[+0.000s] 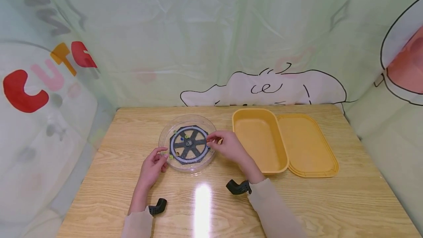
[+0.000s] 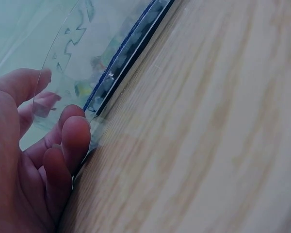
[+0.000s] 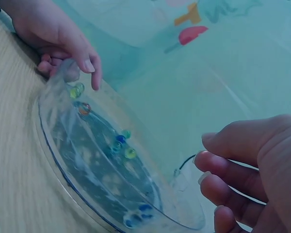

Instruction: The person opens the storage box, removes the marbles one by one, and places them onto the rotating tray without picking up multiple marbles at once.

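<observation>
A clear round dish with a dark spoked wheel design stands on the wooden table. Several glass marbles lie in it, among them a blue marble, an amber marble and a yellow-green marble. My left hand holds the near left of the dish's rim, fingers on both sides of the clear wall in the left wrist view. Over the right rim is my right hand, its fingers loosely bent with thumb and index tips close together. Nothing shows between those tips in the right wrist view.
An orange-yellow plastic box stands right of the dish, beside my right forearm. Its matching flat lid lies against its right side. A printed curtain hangs behind the table's back edge.
</observation>
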The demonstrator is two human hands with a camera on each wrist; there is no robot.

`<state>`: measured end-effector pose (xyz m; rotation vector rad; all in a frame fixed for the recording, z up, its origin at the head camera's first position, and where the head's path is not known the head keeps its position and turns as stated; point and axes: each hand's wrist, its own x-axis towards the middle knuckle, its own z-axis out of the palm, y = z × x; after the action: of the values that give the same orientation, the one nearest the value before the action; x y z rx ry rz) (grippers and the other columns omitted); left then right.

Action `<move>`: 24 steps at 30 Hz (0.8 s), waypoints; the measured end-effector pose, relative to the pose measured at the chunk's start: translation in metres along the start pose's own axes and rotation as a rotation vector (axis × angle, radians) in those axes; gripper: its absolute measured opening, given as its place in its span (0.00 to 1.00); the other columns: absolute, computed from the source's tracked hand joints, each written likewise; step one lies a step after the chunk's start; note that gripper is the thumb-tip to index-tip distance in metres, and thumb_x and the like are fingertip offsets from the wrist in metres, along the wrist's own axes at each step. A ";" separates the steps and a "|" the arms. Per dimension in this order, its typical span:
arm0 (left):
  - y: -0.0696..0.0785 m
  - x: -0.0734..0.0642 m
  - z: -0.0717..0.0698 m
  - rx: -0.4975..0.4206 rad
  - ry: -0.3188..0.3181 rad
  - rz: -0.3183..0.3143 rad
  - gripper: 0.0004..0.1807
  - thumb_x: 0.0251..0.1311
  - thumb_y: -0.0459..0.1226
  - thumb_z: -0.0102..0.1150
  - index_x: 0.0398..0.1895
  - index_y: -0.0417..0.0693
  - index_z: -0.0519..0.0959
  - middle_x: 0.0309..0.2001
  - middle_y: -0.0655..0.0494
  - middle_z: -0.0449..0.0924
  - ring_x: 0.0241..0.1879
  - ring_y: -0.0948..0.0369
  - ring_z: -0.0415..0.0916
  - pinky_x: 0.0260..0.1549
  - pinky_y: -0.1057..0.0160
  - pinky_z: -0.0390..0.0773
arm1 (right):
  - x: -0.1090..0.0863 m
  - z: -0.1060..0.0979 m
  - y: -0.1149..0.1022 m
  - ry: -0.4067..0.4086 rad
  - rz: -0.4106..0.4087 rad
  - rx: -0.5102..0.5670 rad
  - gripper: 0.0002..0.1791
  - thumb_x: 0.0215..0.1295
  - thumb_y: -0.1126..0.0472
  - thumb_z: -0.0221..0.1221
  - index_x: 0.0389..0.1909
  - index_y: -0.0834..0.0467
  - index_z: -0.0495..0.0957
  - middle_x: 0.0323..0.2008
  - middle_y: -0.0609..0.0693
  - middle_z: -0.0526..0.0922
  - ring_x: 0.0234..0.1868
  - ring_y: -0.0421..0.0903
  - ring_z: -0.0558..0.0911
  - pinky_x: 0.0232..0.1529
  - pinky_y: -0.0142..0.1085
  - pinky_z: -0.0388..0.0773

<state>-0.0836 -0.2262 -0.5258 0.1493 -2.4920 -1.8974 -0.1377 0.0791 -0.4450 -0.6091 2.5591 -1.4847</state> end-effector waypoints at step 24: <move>-0.002 0.001 0.000 0.009 -0.003 0.009 0.14 0.70 0.38 0.59 0.57 0.51 0.78 0.26 0.45 0.74 0.21 0.56 0.73 0.23 0.63 0.78 | 0.002 0.039 0.001 -0.045 0.004 0.044 0.08 0.64 0.62 0.67 0.43 0.57 0.85 0.31 0.42 0.81 0.33 0.43 0.78 0.34 0.35 0.77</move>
<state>-0.0843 -0.2270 -0.5273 0.1359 -2.4988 -1.8850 -0.1277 0.0477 -0.4652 -0.6234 2.4864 -1.5037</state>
